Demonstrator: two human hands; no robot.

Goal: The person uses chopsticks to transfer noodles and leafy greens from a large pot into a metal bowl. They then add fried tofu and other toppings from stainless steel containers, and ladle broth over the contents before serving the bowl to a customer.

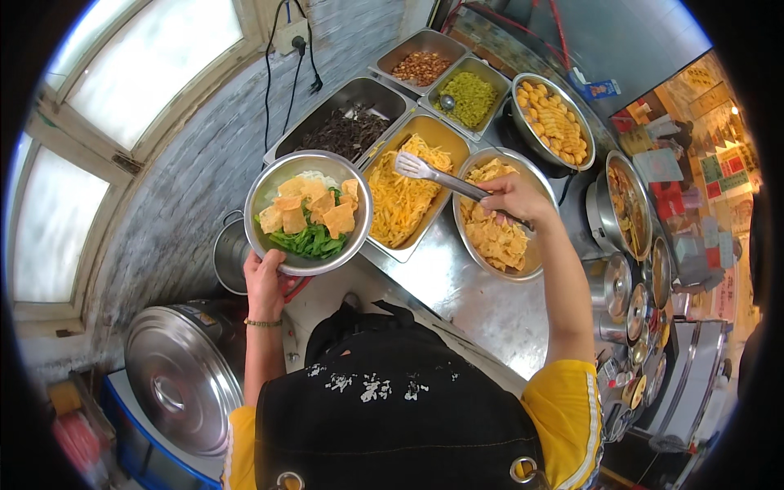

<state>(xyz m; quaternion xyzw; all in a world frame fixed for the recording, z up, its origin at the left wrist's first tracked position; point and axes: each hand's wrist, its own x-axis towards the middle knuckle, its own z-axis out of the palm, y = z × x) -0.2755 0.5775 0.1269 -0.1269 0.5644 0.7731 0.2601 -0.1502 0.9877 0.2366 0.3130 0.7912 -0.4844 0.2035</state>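
Observation:
My left hand grips the rim of a round steel bowl, raised in front of me at the left. Inside the bowl lie green leafy vegetables, pale noodles and several crisp golden squares. My right hand is closed around the dark handle of metal tongs. Their silver head reaches left over a rectangular pan of yellow shreds, with nothing visible in it. Below my right hand stands a wide steel bowl of golden crisps.
Behind are pans of dark shreds, brown nuts and chopped green vegetables. A bowl of yellow oval pieces and several pots line the right. A large lidded pot stands at left, below a wall socket.

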